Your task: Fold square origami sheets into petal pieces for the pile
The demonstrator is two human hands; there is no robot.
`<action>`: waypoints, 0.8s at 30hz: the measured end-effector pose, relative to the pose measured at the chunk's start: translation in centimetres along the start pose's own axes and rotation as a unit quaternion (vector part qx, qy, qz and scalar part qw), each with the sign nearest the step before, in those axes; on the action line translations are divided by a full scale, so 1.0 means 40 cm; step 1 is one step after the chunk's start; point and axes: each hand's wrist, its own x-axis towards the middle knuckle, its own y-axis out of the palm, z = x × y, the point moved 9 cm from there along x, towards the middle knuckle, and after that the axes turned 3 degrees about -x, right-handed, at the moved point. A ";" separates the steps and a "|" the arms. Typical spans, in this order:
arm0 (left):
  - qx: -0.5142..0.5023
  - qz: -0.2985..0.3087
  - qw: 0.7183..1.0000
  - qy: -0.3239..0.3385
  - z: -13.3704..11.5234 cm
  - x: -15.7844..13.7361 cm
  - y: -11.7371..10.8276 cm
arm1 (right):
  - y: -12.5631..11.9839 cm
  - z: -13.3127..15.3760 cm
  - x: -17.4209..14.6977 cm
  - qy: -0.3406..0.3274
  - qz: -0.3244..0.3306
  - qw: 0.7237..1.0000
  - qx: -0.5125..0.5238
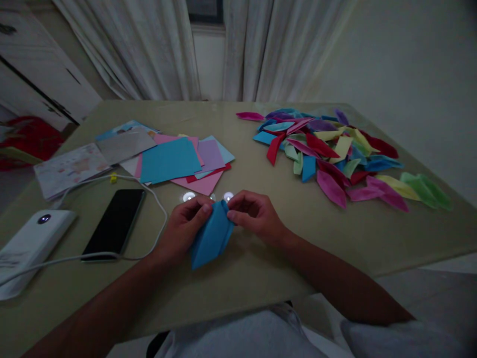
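A folded piece of blue paper [210,236] is held up over the near middle of the table, its lower corner pointing down and left. My left hand [186,221] pinches its upper left edge, thumb on the face towards me. At the top right corner, my right hand [257,214] grips the paper between thumb and fingers. Layered folds show along the paper's right side. Just beyond my hands lie flat sheets of coloured paper, a teal sheet [169,160] on top and a pink sheet [201,185] partly beneath.
Many folded paper pieces [324,144] are heaped at the right. To the left lie a black phone [114,223], a white power bank [35,248] with a white cable [162,209], and a printed booklet [72,166]. The table's [283,278] near edge is close to my body.
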 end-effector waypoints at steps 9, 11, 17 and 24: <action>0.022 -0.012 0.998 0.066 -0.031 -0.007 0.007 | -0.009 0.007 0.000 -0.018 -0.019 0.999 -0.023; 0.040 -0.013 0.996 0.080 -0.043 -0.010 0.007 | -0.007 0.005 -0.001 -0.018 -0.019 0.999 -0.024; 0.100 0.003 0.984 0.149 -0.081 -0.026 0.020 | -0.010 0.009 -0.002 -0.022 -0.032 0.998 -0.051; 0.161 0.032 0.963 0.213 -0.094 -0.038 0.034 | -0.014 0.030 -0.009 -0.054 -0.042 0.989 -0.133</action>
